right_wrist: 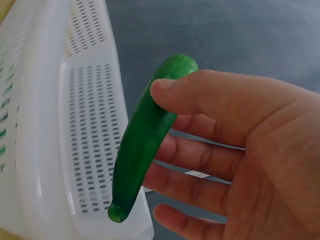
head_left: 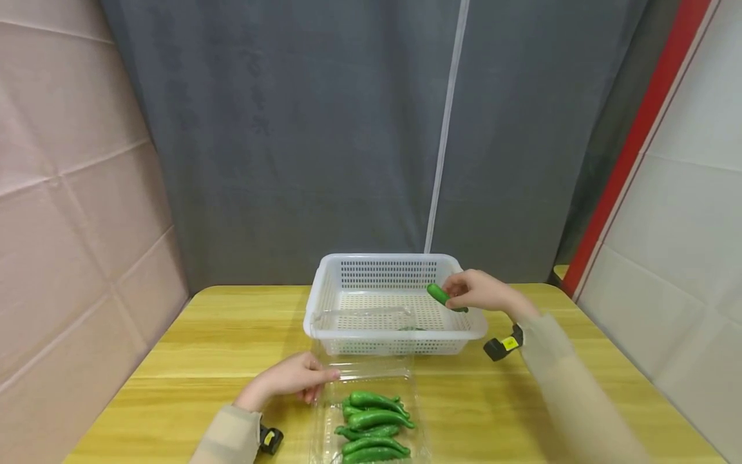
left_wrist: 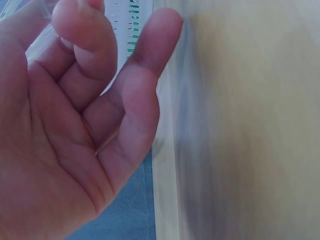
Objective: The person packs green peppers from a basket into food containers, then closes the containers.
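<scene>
Clearly, the right hand (head_left: 478, 290) pinches a green pepper (right_wrist: 142, 135), thumb on one side and fingers behind, the other fingers spread a little apart. That pepper is above the right part of a white slotted basket (head_left: 452, 335), apart from its floor. The left hand (head_left: 288, 376) pinches the left edge of a clear plastic container (head_left: 420, 419), its remaining fingers loosely bent beside it.

Within the container, near its lower end in the head view, several more green peppers (head_left: 379, 419) lie heaped crosswise. The container's clear lid (head_left: 371, 370) is swung open toward the basket and overlaps its near rim in the head view, so it stands in front of the left part of that side; whether they touch I cannot tell. Behind the near wall something green shows through the slots, mostly hidden.

A black wrist device with a yellow label sits at each wrist, the right one (head_left: 503, 345) just beside the basket, the left one (head_left: 270, 440) beside the container. Pale sleeves cover both forearms. Under everything is a wooden table (head_left: 243, 335); a grey curtain (head_left: 319, 129) closes off its far edge, with a pinkish cloth wall (head_left: 75, 161) at left and a white panel (head_left: 678, 270) edged in red at right.
</scene>
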Demonstrator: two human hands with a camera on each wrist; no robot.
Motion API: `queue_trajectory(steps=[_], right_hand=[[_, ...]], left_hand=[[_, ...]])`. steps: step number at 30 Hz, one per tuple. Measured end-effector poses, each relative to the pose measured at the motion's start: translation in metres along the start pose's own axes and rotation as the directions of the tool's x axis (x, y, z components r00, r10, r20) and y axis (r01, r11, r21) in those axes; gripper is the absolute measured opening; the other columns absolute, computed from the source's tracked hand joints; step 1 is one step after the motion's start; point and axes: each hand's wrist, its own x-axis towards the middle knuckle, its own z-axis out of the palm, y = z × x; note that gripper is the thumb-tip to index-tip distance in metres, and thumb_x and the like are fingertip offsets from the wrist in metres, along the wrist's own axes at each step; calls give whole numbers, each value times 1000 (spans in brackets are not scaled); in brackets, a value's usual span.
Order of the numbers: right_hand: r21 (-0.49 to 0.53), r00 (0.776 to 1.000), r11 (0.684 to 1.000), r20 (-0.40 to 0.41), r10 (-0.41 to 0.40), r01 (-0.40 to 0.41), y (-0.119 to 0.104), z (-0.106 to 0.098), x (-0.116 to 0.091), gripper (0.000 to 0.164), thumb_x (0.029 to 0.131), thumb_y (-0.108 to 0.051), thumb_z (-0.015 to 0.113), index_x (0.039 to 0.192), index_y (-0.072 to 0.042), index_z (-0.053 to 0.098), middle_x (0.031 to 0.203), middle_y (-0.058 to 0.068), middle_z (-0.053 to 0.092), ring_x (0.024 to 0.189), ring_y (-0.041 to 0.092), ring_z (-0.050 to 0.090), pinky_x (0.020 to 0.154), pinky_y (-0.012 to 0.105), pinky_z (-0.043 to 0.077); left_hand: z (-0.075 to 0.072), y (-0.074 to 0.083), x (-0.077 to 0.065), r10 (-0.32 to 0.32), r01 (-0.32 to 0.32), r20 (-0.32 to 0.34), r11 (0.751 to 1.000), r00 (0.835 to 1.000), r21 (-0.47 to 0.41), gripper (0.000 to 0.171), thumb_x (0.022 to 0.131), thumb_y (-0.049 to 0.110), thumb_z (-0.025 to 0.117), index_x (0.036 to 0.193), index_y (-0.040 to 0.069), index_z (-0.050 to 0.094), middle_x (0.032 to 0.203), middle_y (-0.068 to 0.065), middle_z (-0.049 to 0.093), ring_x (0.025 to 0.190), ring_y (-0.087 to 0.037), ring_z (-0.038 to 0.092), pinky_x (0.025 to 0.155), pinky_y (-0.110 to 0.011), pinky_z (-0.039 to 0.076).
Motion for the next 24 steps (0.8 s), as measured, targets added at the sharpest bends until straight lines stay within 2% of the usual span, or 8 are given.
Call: queue_trajectory(steps=[3, 8, 15, 19, 24], right_hand=[[46, 999, 999, -34, -7, 9, -2, 2, -4, 22, 86, -15, 73, 103, -1, 68, 88, 1, 68, 78, 15, 59, 72, 31, 51], [119, 995, 993, -91, 30, -19, -6, 8, -12, 25, 87, -15, 73, 107, -1, 66, 90, 3, 67, 81, 17, 59, 75, 32, 51], [233, 987, 972, -158, 2, 35, -6, 17, -20, 26, 88, -8, 70, 110, 5, 63, 94, 10, 69, 85, 19, 65, 74, 28, 53], [262, 981, 964, -194, 1, 51, -12, 19, -24, 25, 88, -7, 70, 109, 6, 63, 93, 10, 69, 85, 17, 65, 75, 28, 54], [262, 975, 965, -219, 29, 31, -23, 20, -30, 28, 88, -10, 72, 111, 3, 63, 95, 9, 69, 86, 20, 64, 77, 29, 53]], left_hand=[[-1, -1, 1, -7, 7, 0, 1000, 1000, 10, 53, 98, 41, 55, 58, 7, 63, 47, 2, 56, 42, -9, 45, 41, -21, 37], [-1, -4, 2, -13, 13, 3, 1000, 1000, 8, 54, 98, 42, 54, 57, 8, 63, 47, 1, 56, 41, -10, 43, 41, -21, 36], [-3, -4, 1, -12, 12, 4, 1000, 1000, 1, 54, 98, 41, 55, 58, 6, 63, 48, 3, 56, 42, -10, 44, 41, -21, 37], [-3, -4, 0, -18, 18, -3, 1000, 1000, -12, 53, 98, 40, 56, 59, 4, 63, 48, 1, 56, 42, -11, 46, 41, -22, 38], [-1, -4, 1, -22, 22, -5, 999, 1000, -23, 53, 98, 39, 56, 59, 3, 63, 48, 0, 56, 42, -12, 46, 41, -22, 37]])
